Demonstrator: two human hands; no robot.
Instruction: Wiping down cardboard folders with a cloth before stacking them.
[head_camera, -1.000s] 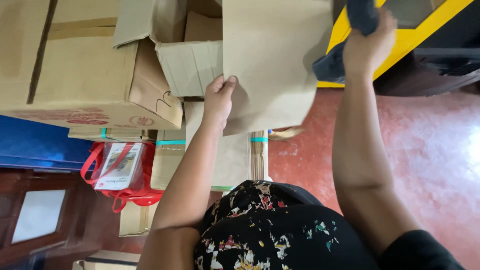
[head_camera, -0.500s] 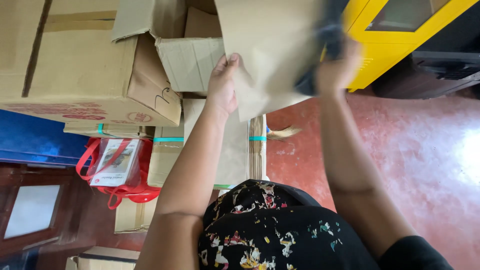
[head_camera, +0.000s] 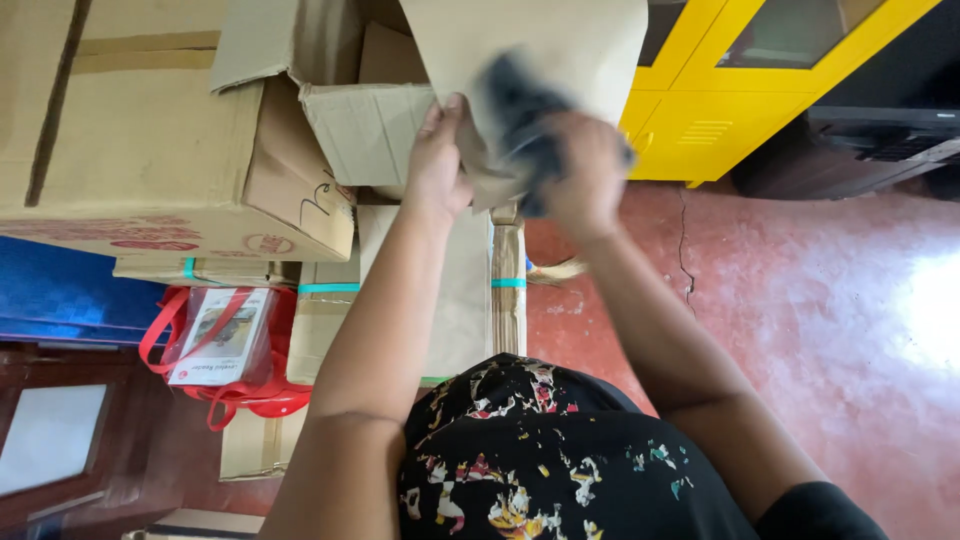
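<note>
1. The left hand (head_camera: 437, 165) grips the lower edge of a brown cardboard sheet (head_camera: 540, 45), held upright
2. The right hand (head_camera: 585, 170) presses a dark cloth (head_camera: 520, 100), blurred, against that sheet
3. An open cardboard box (head_camera: 180, 150) sits to the left on stacked flat cartons (head_camera: 330, 300)
4. A red bag (head_camera: 215, 345) lies below the box; a yellow cabinet (head_camera: 720, 90) stands on the red floor (head_camera: 800, 300)

Storeroom; stacked cardboard boxes (head_camera: 150, 150), yellow cabinet (head_camera: 720, 100)
</note>
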